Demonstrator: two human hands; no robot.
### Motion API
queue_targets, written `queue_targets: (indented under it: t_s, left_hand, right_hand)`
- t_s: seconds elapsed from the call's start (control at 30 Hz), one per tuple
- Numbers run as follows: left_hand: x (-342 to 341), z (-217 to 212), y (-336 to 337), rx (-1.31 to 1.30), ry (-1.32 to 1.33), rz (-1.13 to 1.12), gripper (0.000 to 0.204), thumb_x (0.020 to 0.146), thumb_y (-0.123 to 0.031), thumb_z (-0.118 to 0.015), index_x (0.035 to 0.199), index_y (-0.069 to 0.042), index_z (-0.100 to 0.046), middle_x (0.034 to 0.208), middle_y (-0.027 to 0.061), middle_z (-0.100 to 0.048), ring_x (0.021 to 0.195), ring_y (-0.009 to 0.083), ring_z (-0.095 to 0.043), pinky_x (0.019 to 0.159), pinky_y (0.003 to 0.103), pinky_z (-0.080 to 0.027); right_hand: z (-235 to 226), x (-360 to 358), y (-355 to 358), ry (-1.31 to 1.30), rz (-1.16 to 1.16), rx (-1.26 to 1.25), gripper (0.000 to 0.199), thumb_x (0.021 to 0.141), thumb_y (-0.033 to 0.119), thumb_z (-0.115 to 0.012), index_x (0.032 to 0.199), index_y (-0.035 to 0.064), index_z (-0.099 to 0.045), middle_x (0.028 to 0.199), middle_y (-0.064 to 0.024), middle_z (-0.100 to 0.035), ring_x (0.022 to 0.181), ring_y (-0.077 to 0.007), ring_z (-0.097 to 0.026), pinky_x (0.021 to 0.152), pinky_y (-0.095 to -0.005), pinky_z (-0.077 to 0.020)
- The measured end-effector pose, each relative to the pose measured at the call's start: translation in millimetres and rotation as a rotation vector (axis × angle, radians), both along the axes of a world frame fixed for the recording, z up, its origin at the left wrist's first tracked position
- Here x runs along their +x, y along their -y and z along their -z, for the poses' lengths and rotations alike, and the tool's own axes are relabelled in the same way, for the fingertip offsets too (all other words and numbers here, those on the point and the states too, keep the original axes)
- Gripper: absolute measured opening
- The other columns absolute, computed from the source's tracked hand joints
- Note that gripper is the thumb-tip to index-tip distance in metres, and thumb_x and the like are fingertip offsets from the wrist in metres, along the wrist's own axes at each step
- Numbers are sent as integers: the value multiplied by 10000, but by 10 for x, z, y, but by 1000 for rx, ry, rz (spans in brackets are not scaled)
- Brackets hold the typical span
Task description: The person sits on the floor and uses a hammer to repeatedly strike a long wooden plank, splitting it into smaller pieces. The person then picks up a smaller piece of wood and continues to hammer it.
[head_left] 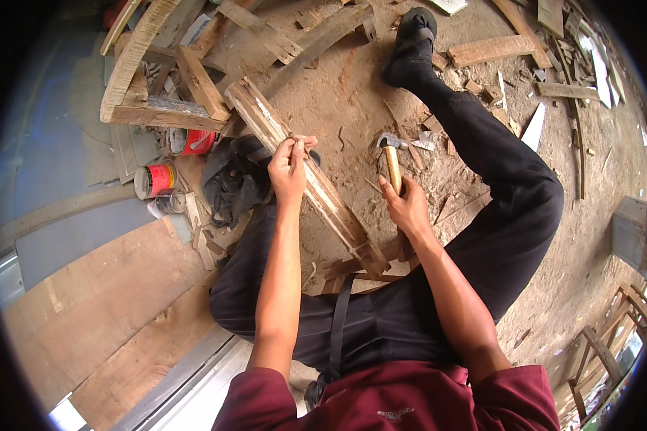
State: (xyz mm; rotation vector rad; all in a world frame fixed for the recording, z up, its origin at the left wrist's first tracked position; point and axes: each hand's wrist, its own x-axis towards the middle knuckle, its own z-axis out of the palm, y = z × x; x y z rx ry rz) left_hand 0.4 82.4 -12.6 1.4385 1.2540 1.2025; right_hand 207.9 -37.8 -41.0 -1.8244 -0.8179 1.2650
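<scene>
My right hand (408, 207) grips the wooden handle of a hammer (393, 164). The hammer's dark metal head points away from me, over the dirt floor. A long, rough wooden beam (331, 205) slants from the upper left down toward my lap, its top face pale and splintered. Over the beam's middle, my left hand (289, 169) is closed in a pinch. Whatever is between its fingertips is too small to make out. The beam's near end lies by some wooden pieces (377, 262) between my legs.
Stacked timber (165, 111) rises at the upper left, near red-labelled cans (154, 179) and a crumpled black cloth (233, 183). Wood scraps (492, 50) litter the dirt floor at upper right. Large boards (115, 273) lie at my left. A grey box-like object (630, 233) stands far right.
</scene>
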Motion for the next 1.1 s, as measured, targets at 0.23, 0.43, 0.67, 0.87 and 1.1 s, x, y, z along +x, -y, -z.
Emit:
queue_targets:
  t_s: [0.23,0.43,0.67,0.87,1.1]
  left_hand:
    - [-15,142,16,100,-189,30,160,994,-83,-524,994,36,-631,970,104,-719,888,178,-686,765,274,-519]
    - [37,135,78,642,-766,15,184,982,-71,-511,929,-8,-675,875,59,-701,877,209,-638,761,319,-509]
    - [-65,208,72,396,-649,-104,238,997,-145,-487,898,13,-634,811,47,-676,969,213,-524,951,378,-348]
    - [-40,233,46,392,-661,-92,236,999,-160,-496,924,16,-634,781,34,-659,962,190,-522,960,367,-330]
    - [-35,135,-20,184,-619,-29,230,993,-223,-502,950,-99,-691,708,-77,-642,949,150,-477,950,379,-273]
  right_hand:
    - [119,-20,15,26,-2,-18,443,881,388,-689,811,-41,-603,599,-107,-564,537,-178,-533,517,-371,-432]
    - [-21,31,-7,78,-31,-16,448,880,390,-690,821,-47,-610,600,-119,-568,536,-194,-540,521,-382,-440]
    - [-130,-1,-29,84,-80,-37,443,883,386,-687,838,-48,-617,601,-124,-574,542,-193,-554,518,-378,-447]
    - [-144,-33,-37,75,-72,-48,433,881,380,-689,843,-46,-620,595,-123,-571,535,-200,-555,519,-380,-448]
    - [-163,-22,-33,58,-94,-71,441,889,392,-680,852,-44,-621,617,-101,-562,560,-182,-536,524,-365,-430]
